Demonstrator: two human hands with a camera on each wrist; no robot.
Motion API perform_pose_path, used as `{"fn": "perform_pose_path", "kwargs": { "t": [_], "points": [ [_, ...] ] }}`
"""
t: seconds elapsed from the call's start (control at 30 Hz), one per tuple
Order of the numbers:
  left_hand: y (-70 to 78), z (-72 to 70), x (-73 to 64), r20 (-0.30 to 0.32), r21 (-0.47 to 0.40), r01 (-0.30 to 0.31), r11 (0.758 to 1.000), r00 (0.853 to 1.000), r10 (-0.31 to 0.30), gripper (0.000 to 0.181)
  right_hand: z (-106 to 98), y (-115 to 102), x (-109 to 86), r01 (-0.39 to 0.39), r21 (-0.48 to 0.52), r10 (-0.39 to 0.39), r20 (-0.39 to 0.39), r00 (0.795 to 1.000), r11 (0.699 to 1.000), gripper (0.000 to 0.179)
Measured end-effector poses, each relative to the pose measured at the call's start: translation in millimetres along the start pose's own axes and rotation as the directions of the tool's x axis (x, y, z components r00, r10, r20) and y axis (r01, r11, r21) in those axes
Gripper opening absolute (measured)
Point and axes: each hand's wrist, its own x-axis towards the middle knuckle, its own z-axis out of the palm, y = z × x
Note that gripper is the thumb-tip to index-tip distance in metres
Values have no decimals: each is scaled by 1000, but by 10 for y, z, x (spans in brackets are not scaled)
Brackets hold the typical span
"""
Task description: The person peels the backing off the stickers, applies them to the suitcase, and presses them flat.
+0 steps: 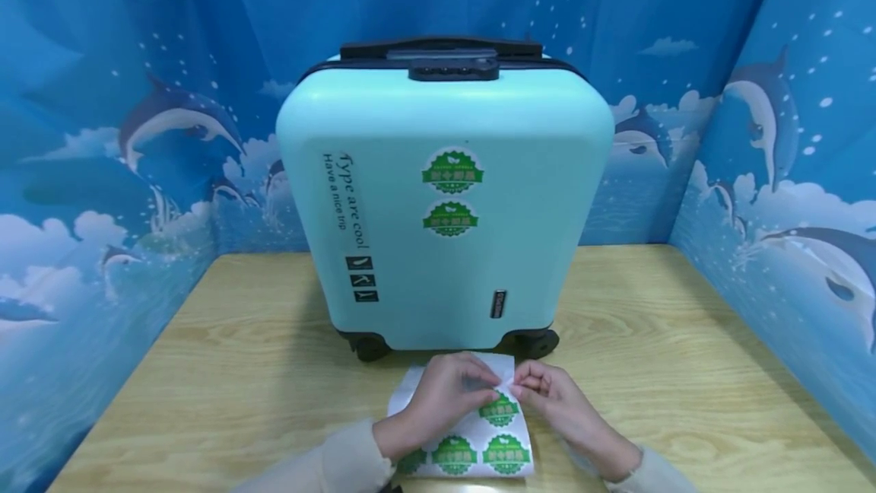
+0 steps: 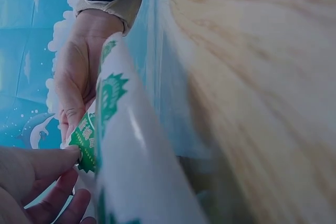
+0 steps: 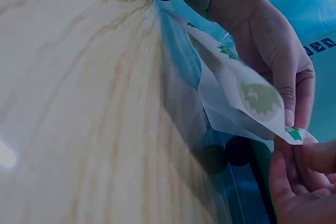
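A white sheet of round green stickers (image 1: 499, 365) is held up between both hands in front of a mint-green suitcase (image 1: 541, 173). My left hand (image 1: 445, 394) pinches the sheet near its upper middle, thumb close to a green sticker (image 1: 499, 409). At the sheet's right edge, my right hand (image 1: 556, 400) pinches it between thumb and fingertips. In the right wrist view the sheet (image 3: 226, 114) bends upward, and a bit of green shows at the pinched edge; whether a sticker is lifted there I cannot tell. The left wrist view shows the sheet (image 2: 142, 166) curving beside the left fingers (image 2: 47, 163).
The suitcase stands upright on black wheels (image 1: 537, 342) on a wood-grain table (image 1: 636, 371). Two green stickers, an upper one (image 1: 452, 171) and a lower one (image 1: 450, 219), are on its front. A blue dolphin-print backdrop (image 1: 787, 158) surrounds the table's back and sides.
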Motion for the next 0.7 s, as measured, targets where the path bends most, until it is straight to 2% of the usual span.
{"fn": "perform_pose_path", "kwargs": {
  "t": [0.23,0.5,0.7],
  "points": [
    [-1,4,13,11,-3,40,999,999,-39,10,0,8,2,-24,20,24,13,1000,1000,22],
    [-7,1,19,2,3,29,1000,1000,-29,8,-4,-13,-8,-56,58,56,15,998,997,20],
    [-12,-5,15,-1,-1,33,999,999,-33,8,-9,-21,-10,-126,72,129,-36,991,989,24]
  ]
}}
